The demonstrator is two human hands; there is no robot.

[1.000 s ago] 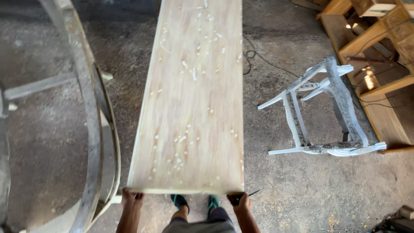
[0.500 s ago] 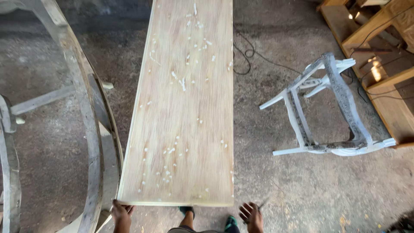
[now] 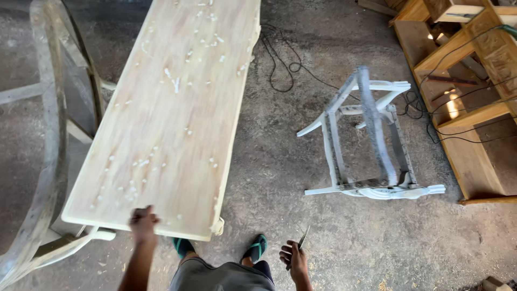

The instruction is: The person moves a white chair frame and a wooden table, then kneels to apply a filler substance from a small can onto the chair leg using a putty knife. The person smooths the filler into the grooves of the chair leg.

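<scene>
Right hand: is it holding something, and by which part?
The right hand grips a thin blade-like tool by its lower end. The left hand holds nothing; it rests on the board near its end.

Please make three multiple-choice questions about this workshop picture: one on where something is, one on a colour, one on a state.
1. Where does the left hand rest?
A. on the near end of the long board
B. on the chair frame
C. on the floor

2. What colour is the chair frame?
A. red
B. whitish grey
C. black

3. How does the chair frame lie?
A. upright
B. tipped over on the floor
C. on the board

Answers: 1 A, the left hand lies on the board's near edge. 2 B, its bars look pale whitish. 3 B, its legs point sideways.
</scene>
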